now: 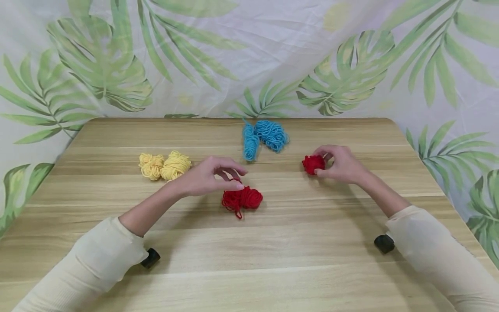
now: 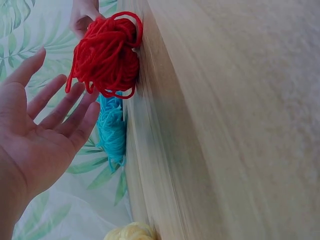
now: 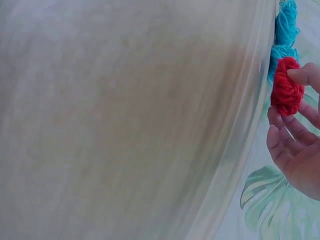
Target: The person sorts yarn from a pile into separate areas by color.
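In the head view my right hand [image 1: 339,164] holds a small red yarn ball [image 1: 313,165] between thumb and fingers, on the right side of the table. The right wrist view shows the thumb against one side of that red ball [image 3: 287,87] and fingertips at the other. Near the middle lie two more red yarn balls [image 1: 251,198] side by side, with a loose loop hanging toward the front. Just over them is my left hand [image 1: 206,177], fingers spread and slightly bent. In the left wrist view its fingers stand beside the red yarn [image 2: 107,57], gripping nothing.
Two yellow yarn balls [image 1: 176,165] sit left of the left hand. Two blue yarn bundles [image 1: 271,135] lie at the back of the wooden table [image 1: 273,268]. A leaf-print cloth [image 1: 273,56] hangs behind the table's far edge.
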Available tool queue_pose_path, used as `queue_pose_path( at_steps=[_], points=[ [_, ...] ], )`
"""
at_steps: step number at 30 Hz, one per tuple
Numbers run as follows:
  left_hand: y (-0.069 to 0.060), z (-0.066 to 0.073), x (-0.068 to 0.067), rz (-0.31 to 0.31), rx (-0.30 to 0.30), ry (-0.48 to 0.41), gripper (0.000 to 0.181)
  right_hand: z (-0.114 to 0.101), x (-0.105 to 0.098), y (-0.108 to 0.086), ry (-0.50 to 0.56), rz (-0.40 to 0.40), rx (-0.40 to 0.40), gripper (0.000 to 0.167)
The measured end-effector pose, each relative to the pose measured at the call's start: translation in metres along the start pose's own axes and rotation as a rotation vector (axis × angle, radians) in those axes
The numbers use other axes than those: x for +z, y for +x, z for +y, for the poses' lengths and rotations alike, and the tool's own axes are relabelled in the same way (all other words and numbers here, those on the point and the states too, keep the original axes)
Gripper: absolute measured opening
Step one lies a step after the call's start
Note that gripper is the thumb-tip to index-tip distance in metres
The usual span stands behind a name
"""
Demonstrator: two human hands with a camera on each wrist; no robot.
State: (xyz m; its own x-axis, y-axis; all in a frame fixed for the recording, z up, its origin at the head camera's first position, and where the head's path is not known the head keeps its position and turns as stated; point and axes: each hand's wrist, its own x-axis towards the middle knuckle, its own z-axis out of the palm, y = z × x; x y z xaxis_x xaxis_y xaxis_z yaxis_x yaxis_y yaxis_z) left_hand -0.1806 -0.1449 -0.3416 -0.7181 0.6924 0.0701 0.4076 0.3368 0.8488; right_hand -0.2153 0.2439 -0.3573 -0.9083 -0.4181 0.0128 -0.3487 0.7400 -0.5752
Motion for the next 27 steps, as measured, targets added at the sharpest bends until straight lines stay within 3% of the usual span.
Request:
queue_pose_path(
  at_steps=[14,27],
  points=[
    [0.000,-0.002,0.006,-0.026,0.055,0.110,0.045,0.014,-0.010,-0.007,-0.024,0.039,0.052,0.037],
    [0.002,0.000,0.008,-0.084,0.066,0.176,0.054,0.027,-0.016,-0.012,-0.043,0.064,0.097,0.039]
  ],
)
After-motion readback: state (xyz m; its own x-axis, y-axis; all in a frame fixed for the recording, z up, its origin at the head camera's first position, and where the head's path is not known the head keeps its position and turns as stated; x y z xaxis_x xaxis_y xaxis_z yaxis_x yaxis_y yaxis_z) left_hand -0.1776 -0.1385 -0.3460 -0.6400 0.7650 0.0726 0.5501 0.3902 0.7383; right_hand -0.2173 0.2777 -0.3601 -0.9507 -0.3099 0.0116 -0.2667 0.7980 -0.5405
